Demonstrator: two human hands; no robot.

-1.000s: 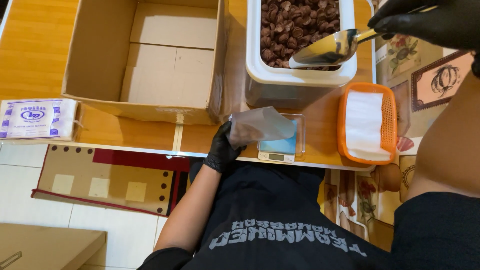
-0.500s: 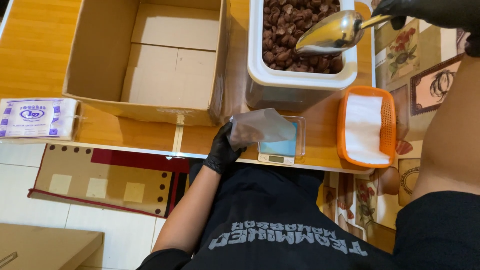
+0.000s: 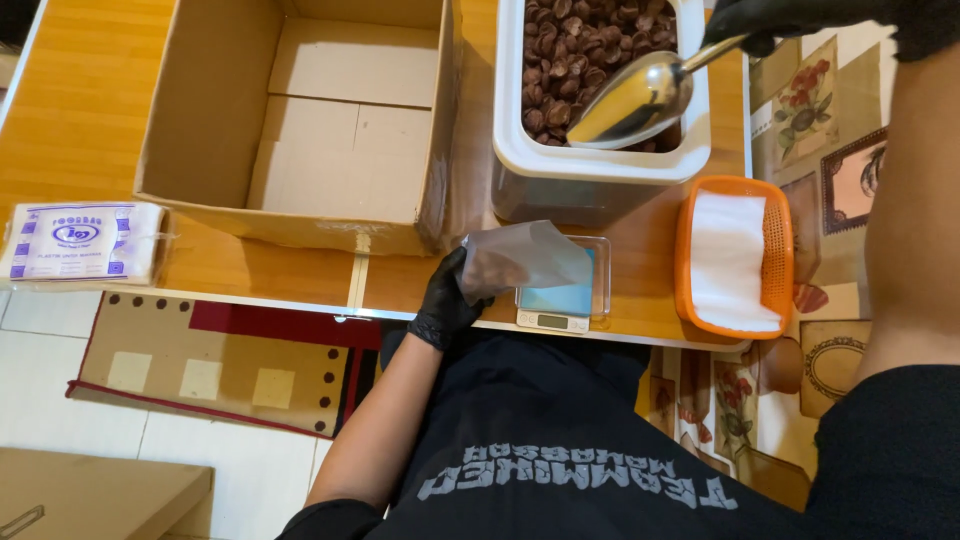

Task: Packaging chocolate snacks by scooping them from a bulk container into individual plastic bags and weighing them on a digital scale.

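The black-gloved left hand [image 3: 447,298] pinches one translucent plastic pouch [image 3: 522,256] over the small digital scale [image 3: 560,292] at the table's near edge. The black-gloved right hand [image 3: 790,20], partly cropped, seemingly grips one metal spoon [image 3: 640,98] inside the white tub of brown pieces [image 3: 600,80].

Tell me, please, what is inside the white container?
The white container holds many brown round pieces, and the metal scoop, held by the right hand, dips into them. The scoop covers some pieces; the bottom is hidden.

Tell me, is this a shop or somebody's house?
Probably a home where snacks get packed. A patterned rug lies on tiled floor beside a low wooden table, and on it stand a small scale, a tub of brown snacks and an open cardboard box.
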